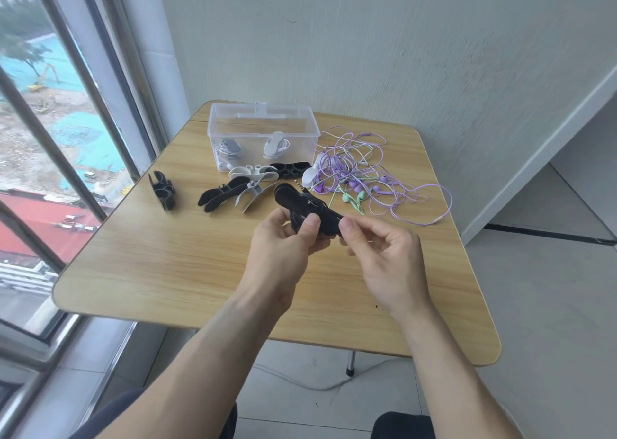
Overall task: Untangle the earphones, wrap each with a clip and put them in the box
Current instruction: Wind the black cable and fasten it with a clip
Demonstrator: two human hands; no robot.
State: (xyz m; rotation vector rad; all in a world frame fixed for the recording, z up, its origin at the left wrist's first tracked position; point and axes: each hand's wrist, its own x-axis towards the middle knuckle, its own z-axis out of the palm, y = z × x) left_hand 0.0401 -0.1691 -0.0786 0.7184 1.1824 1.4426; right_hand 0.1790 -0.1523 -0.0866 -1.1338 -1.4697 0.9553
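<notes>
My left hand [287, 238] grips a black clip [297, 201] with black earphone cord wound on it, held above the wooden table [187, 265]. My right hand [380, 251] pinches the clip's right end between thumb and forefinger. A gold plug [300, 184] sticks out behind the clip. A clear plastic box [262, 134] stands at the back and holds two white wrapped earphones [275, 144]. To its right lies a tangle of purple and green earphones [360, 178].
Spare clips lie in front of the box: a black one [162, 190] at the left, black and grey ones [230, 193] in the middle, white [250, 171] and black [290, 168] by the box wall. A window runs along the left, a wall behind.
</notes>
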